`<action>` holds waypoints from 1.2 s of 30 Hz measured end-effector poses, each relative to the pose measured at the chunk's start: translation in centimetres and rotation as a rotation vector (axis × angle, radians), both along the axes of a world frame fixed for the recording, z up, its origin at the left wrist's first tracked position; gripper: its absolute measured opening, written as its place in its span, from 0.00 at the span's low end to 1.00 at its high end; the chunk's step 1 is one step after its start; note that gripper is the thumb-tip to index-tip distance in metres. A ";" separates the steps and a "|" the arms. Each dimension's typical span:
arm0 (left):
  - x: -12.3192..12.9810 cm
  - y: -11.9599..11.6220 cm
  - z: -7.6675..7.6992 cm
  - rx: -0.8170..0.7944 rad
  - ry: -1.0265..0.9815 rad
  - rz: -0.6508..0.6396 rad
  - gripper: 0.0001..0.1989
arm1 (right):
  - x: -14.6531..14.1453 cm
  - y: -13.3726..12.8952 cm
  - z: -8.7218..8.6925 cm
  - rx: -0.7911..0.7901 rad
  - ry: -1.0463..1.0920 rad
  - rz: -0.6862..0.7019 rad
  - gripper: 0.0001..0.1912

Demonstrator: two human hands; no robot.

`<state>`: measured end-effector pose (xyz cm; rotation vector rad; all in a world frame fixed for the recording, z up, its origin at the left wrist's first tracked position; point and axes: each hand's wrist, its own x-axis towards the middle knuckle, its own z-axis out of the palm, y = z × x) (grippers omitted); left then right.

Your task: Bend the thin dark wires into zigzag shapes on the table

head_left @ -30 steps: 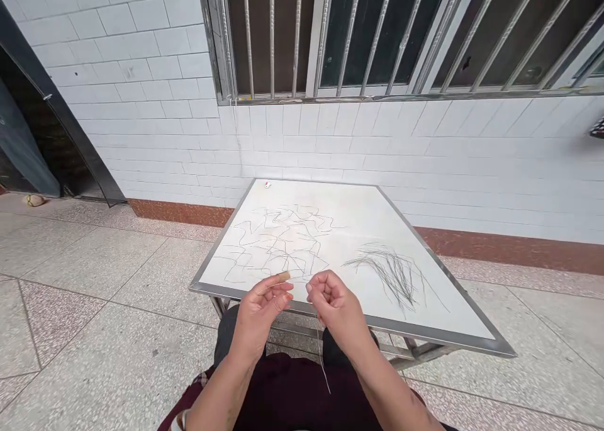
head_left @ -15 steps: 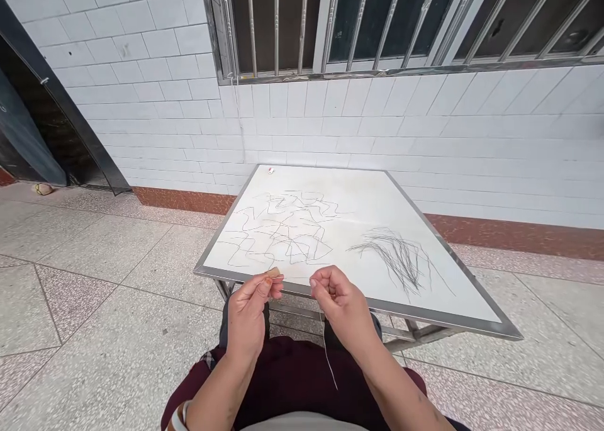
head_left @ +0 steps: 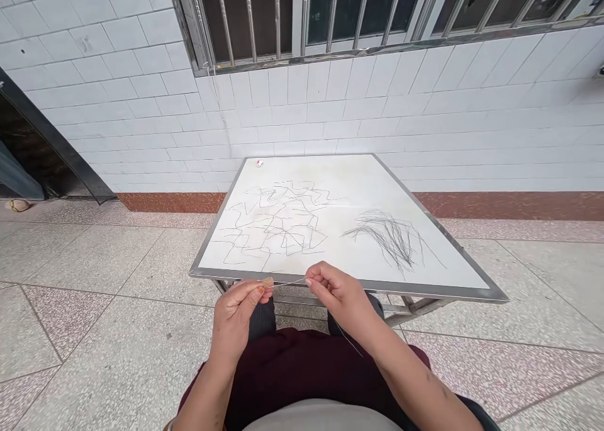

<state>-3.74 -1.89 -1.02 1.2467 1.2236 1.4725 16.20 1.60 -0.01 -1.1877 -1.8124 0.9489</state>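
A thin pale wire (head_left: 289, 283) runs nearly level between my two hands, just off the near edge of a white table. My left hand (head_left: 240, 305) pinches its left end together with a small tan piece (head_left: 268, 282). The fingertips of my right hand (head_left: 333, 289) are closed on the wire, and its loose tail (head_left: 348, 340) hangs below that hand over my dark red clothing. Beyond my hands, bent dark wires (head_left: 287, 226) lie spread on the left of the tabletop. A denser bundle of dark wires (head_left: 391, 239) lies on the right.
The white table (head_left: 330, 179) has a grey metal rim and stands against a white tiled wall (head_left: 283, 116). Near its far left corner lies a small red and white object (head_left: 259, 163). Above is a barred window (head_left: 321, 16). A dark doorway (head_left: 23, 141) is at the left.
My left hand has moved left, away from my right hand, and more wire shows between them. The wire's tail now slants further right. The view has shifted slightly.
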 end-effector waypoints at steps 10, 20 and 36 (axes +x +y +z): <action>-1.8 0.4 -0.5 -0.059 -0.264 0.303 0.13 | 0.4 0.1 0.8 -0.154 0.263 -0.097 0.06; 4.7 -0.2 -1.0 0.014 -0.225 0.026 0.08 | -2.4 -1.9 -0.1 -0.157 0.317 0.035 0.06; 4.8 0.3 -0.7 -0.062 -0.382 0.172 0.09 | -2.6 -2.4 -1.5 -0.079 0.307 0.068 0.07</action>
